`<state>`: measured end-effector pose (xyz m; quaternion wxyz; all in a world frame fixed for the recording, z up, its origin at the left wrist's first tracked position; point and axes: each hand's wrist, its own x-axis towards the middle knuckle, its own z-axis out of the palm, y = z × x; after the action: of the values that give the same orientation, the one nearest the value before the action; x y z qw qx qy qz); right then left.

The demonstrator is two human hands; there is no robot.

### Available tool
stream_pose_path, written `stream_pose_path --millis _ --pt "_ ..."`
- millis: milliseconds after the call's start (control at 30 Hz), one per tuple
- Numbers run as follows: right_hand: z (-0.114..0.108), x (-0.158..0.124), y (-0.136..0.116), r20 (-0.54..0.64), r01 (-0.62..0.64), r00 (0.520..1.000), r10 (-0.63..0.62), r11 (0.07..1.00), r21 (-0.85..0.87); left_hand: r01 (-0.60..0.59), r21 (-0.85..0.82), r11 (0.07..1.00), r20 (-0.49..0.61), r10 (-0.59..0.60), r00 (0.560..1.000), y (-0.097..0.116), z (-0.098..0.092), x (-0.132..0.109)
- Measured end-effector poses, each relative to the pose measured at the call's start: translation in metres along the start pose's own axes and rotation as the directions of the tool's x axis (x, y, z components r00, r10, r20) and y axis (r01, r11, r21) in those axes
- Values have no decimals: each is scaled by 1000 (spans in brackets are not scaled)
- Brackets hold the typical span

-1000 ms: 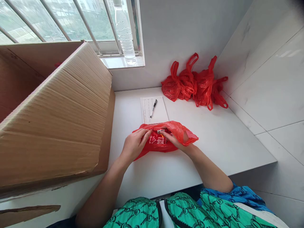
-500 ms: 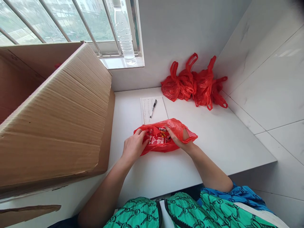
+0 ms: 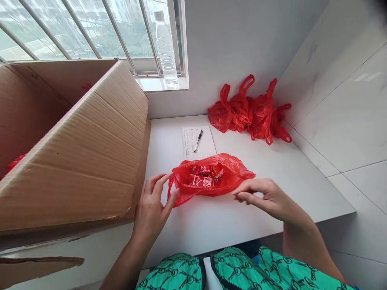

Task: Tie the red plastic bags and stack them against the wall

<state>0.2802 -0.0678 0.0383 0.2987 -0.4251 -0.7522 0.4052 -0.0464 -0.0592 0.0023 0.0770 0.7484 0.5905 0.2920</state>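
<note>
A red plastic bag [image 3: 229, 179] lies open on the white counter [image 3: 272, 177], with red packets [image 3: 204, 175] showing inside it. My left hand [image 3: 152, 205] is just left of the bag, fingers spread, the thumb touching the bag's left edge. My right hand [image 3: 266, 197] hovers at the bag's right side, fingers loosely curled and apart, holding nothing.
A big open cardboard box [image 3: 72, 149] fills the left side. Behind the bag lie a sheet of paper [image 3: 208, 143] and a black pen [image 3: 198, 139]. Several tied red bags [image 3: 250, 110] sit in the far corner. A clear bottle [image 3: 166, 48] stands on the window sill.
Both hands have come out of the bag's mouth and drawn back toward me. The bag now lies open with its packets showing. The camera tilted slightly.
</note>
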Motion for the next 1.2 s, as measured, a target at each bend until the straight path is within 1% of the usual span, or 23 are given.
stream_pose_path --millis 33,67,100,133,167,200,267,300,367,433,500,533,567,633,667,733,800,867,933,967,1033,1133,1200 --pt "-3 -7 2 -142 28 989 -36 998 -61 46 -12 999 19 -46 999 -7 -1 -9" --pt "-5 -13 5 -278 46 957 -88 987 -151 99 -19 995 55 -98 994 -13 -2 -17" --pt "-5 -16 7 -384 49 911 -150 965 -259 152 -18 988 103 -149 983 -19 -1 -24" --pt "-4 -17 9 -444 39 870 -213 929 -368 197 -13 980 155 -193 969 -23 0 -29" --pt "-3 -17 11 -458 24 849 -263 885 -465 231 -7 973 208 -224 952 -26 1 -31" --pt "-1 -15 12 -437 13 849 -296 839 -543 251 -5 968 258 -241 935 -27 1 -33" --pt "2 -10 14 -345 23 885 -313 768 -640 253 -40 967 340 -225 913 -25 1 -31" --pt "2 -6 14 -300 40 901 -313 748 -662 240 -79 968 363 -196 911 -22 -1 -29" --pt "-1 0 14 -258 83 908 -330 745 -661 200 -185 962 355 -124 926 -12 -6 -24" --pt "-10 6 11 -303 118 885 -354 800 -588 147 -319 936 267 -61 962 2 -13 -17" --pt "-23 16 5 -401 164 844 -357 883 -441 75 -476 876 109 -26 994 18 -22 -7" --pt "-30 24 1 -446 197 826 -346 917 -346 27 -548 836 13 -24 1000 27 -27 0" --pt "-36 32 -5 -480 235 814 -328 941 -244 -28 -604 796 -84 -30 996 36 -31 8" --pt "-44 54 -18 -506 316 814 -284 948 -23 -130 -669 732 -242 -49 969 55 -38 28" --pt "-45 66 -26 -510 354 818 -264 932 84 -170 -692 702 -297 -63 953 63 -41 39" --pt "-43 89 -39 -530 422 814 -238 869 259 -214 -754 621 -352 -106 930 77 -43 61" --pt "-37 109 -48 -547 477 807 -224 793 379 -211 -836 507 -338 -170 926 84 -40 82" --pt "-28 122 -52 -536 497 816 -215 733 463 -164 -902 400 -270 -226 936 86 -35 100" --pt "-19 129 -50 -505 478 840 -200 714 512 -110 -932 347 -202 -244 949 85 -28 113" --pt "-15 131 -48 -489 461 851 -191 718 522 -93 -935 341 -180 -232 956 84 -25 116" --pt "-10 133 -43 -460 417 872 -170 751 512 -72 -932 356 -139 -165 976 85 -21 121" --pt "-6 134 -36 -388 325 908 -156 848 419 -6 -929 370 -20 -34 999 87 -15 122" --pt "-4 135 -33 -321 263 935 -154 905 334 41 -932 360 41 -7 999 87 -11 124"
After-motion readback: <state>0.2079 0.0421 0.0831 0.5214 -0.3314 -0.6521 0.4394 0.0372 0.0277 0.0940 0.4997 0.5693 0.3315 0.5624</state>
